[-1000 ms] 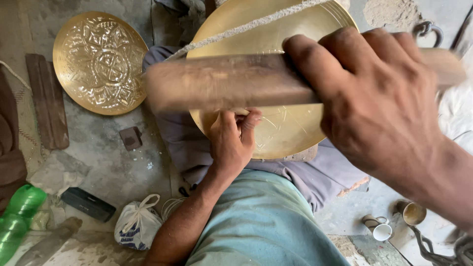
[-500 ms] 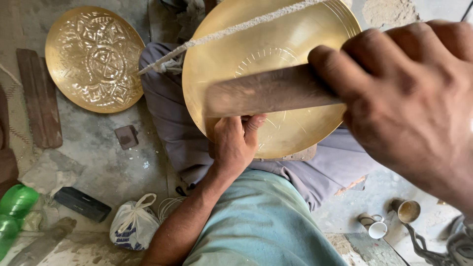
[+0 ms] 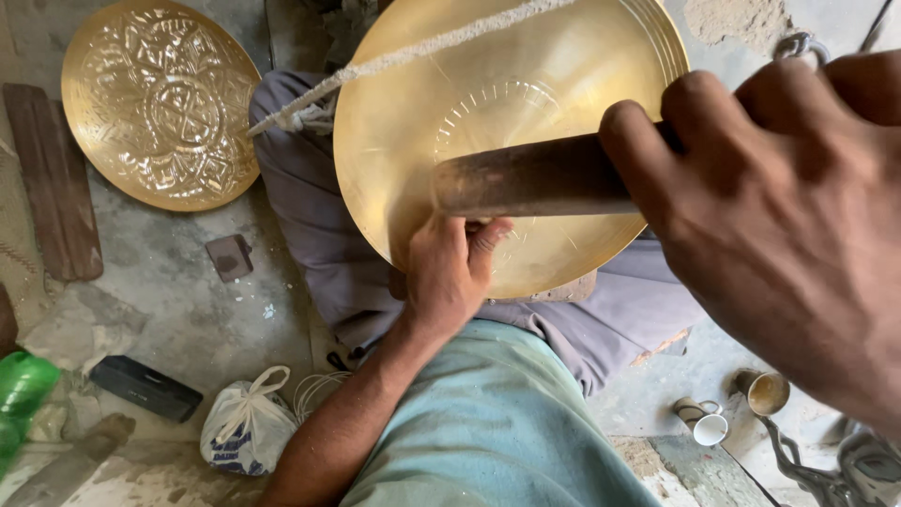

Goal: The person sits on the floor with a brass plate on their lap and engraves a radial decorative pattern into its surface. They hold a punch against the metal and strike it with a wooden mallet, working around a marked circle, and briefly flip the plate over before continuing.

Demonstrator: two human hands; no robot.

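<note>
Head view shows my right hand (image 3: 779, 225) close to the lens, fingers wrapped tight around a dark wooden handle (image 3: 535, 176) that lies across the plain brass plate (image 3: 511, 141). Compared with a second ago, the handle has drawn back to the right and now covers less of the plate, so more of the bare brass face shows; I judge the tool is mid-stroke over the plate. My left hand (image 3: 449, 272) grips the plate's near rim, fingers closed on it, steadying it on my lap. A pale cord (image 3: 413, 52) crosses the far side of the plate.

Counting: two brass plates, the plain one on my lap and one embossed plate (image 3: 160, 103) lying on the floor at far left; two small cups (image 3: 732, 408) at near right; one white plastic bag (image 3: 246, 427); one green bottle (image 3: 21, 390) at the left edge; one dark wooden plank (image 3: 53, 178).
</note>
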